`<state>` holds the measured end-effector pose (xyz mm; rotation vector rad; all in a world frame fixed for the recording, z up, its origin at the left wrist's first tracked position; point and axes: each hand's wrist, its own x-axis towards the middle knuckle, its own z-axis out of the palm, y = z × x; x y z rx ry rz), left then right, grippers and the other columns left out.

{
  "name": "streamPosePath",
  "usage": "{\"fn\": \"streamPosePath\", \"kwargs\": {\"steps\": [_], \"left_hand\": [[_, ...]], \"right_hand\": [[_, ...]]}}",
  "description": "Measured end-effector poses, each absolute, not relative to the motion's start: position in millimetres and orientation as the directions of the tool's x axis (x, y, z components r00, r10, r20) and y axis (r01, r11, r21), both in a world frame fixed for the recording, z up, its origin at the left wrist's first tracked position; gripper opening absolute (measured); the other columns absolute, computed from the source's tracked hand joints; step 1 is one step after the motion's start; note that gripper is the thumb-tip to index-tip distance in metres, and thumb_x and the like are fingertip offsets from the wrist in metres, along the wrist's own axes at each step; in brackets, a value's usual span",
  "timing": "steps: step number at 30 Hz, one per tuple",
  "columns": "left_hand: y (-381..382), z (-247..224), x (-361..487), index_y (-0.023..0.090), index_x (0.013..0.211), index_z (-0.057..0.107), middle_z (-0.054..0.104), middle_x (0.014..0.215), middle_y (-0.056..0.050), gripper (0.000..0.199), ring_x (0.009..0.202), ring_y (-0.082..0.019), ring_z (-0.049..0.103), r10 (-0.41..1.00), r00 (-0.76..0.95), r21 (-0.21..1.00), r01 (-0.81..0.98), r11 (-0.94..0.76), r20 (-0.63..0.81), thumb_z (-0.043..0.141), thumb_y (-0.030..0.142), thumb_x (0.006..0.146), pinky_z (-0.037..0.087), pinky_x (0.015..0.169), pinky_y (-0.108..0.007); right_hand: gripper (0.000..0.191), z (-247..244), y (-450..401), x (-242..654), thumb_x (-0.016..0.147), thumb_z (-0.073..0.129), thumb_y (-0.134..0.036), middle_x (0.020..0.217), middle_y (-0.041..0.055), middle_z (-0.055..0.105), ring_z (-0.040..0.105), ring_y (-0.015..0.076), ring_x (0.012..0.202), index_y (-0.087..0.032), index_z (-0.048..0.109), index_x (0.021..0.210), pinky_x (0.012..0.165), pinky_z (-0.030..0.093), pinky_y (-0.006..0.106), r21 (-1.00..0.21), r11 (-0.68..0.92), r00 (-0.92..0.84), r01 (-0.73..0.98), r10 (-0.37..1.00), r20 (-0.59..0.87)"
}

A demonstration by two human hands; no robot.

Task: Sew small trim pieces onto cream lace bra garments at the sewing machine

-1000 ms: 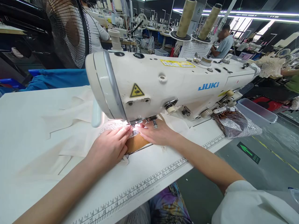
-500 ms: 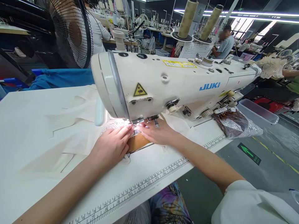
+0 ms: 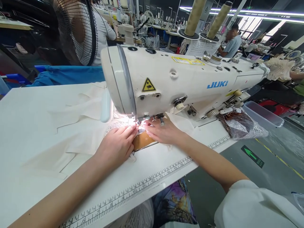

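Observation:
Under the lit needle area of a white sewing machine point(image 3: 187, 76), both my hands are at a piece of white fabric with a lacy part point(image 3: 114, 122). My left hand point(image 3: 118, 142) is closed on the cloth at the left of the presser foot, its fingers bent together. From the right, my right hand point(image 3: 163, 130) reaches in with its fingertips closed at the fabric by the foot. The fingertips are partly hidden by glare and machine parts. Below the needle, between the hands, lies a tan-orange plate point(image 3: 143, 141).
White cloth pieces point(image 3: 83, 139) spread left over the white table point(image 3: 33, 126). A printed ruler point(image 3: 142, 186) runs along the front edge. At right are a plastic bag point(image 3: 242, 126) and a clear bin point(image 3: 263, 114). A fan point(image 3: 79, 31) stands at back left; other people sit behind.
The view has shifted slightly, so the machine sits a little farther right and higher. Both hands stay beside the needle, with little visible change in their hold.

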<state>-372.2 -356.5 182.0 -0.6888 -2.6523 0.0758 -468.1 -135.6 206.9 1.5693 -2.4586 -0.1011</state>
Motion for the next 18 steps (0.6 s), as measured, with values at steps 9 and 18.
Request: {"fn": "streamPosePath", "kwargs": {"steps": [9,18], "left_hand": [[-355.0,182.2,-370.3,0.009,0.127,0.066,0.071,0.125,-0.015,0.046,0.109,-0.029,0.067,0.493,-0.78,-0.18,0.46,0.869,0.386,0.033,0.019,0.098,0.052,0.079,-0.041],[-353.2,181.2,-370.2,0.007,0.124,0.066,0.072,0.123,-0.014,0.042,0.109,-0.028,0.066,0.514,-0.725,-0.223,0.466,0.856,0.458,0.034,0.019,0.1,0.054,0.08,-0.041]], "right_hand": [[0.036,200.4,-134.2,-468.3,0.106,0.03,-0.023,0.128,0.0119,0.064,0.057,0.0236,0.1,-0.017,0.062,0.122,0.081,0.034,0.04,0.195,0.412,-0.375,-0.89,-0.905,0.201],[0.033,203.6,-131.3,-468.7,0.105,0.042,-0.037,0.129,0.0103,0.066,0.059,0.0243,0.1,-0.019,0.06,0.125,0.084,0.039,0.04,0.179,0.414,-0.378,-0.893,-0.904,0.2]]}}
